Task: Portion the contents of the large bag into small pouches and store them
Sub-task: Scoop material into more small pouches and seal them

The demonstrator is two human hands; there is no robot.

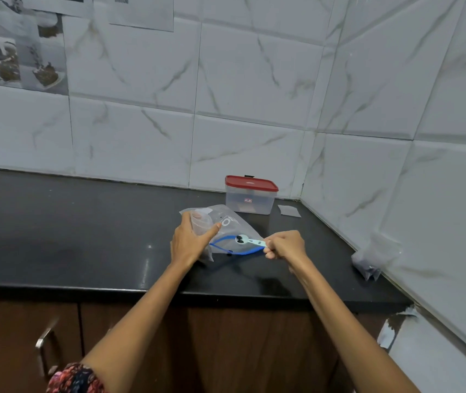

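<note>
On the black worktop [84,222], the left hand [188,242] holds the large clear zip bag [227,225] by its side, fingers and thumb curled round the plastic. The right hand [284,246], its grip pinched tight, holds the handle of a pale blue measuring spoon [247,241] at the bag's blue-edged mouth. Behind stands a red-lidded plastic container [250,195]; a small empty pouch [289,210] lies beside it, and another clear bag [372,258] leans on the right wall.

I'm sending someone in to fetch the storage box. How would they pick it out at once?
Look to the far right corner of the black countertop, where the two tiled walls meet. The box stands just behind the clear bag. It is the only rigid, translucent tub with a red lid; its neighbours are flat plastic pouches.
</note>
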